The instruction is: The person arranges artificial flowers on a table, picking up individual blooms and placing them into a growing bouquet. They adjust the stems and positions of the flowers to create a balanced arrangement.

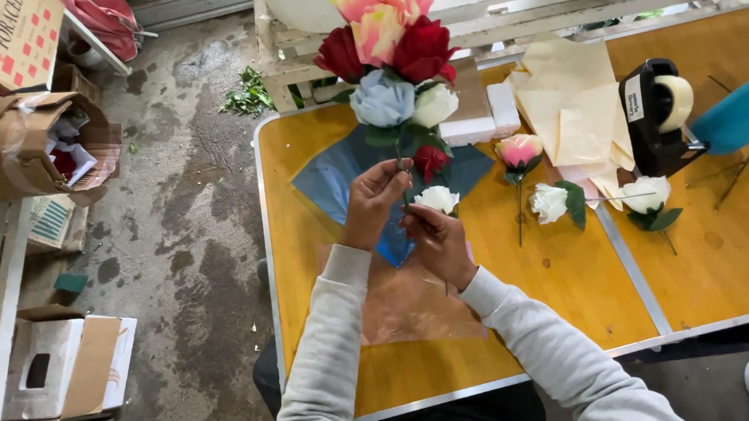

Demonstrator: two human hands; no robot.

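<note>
Left hand (375,197) is closed round the gathered stems of the bouquet (391,62), held upright above the yellow table (302,154) and the blue wrapping sheet (329,183). Right hand (437,241) pinches the stem of a white rose (437,200), just below the bunch. Best, I judge: slide the stem in parallel w/ the others, keep the left grip firm (no crushed petals). Bouquet: red, pale blue, white & pink-yellow blooms, packed tight, green leaves beneath.

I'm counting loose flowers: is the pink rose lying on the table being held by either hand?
No, the pink rose lies alone on the table, right of both hands, which grip the bouquet.
</note>
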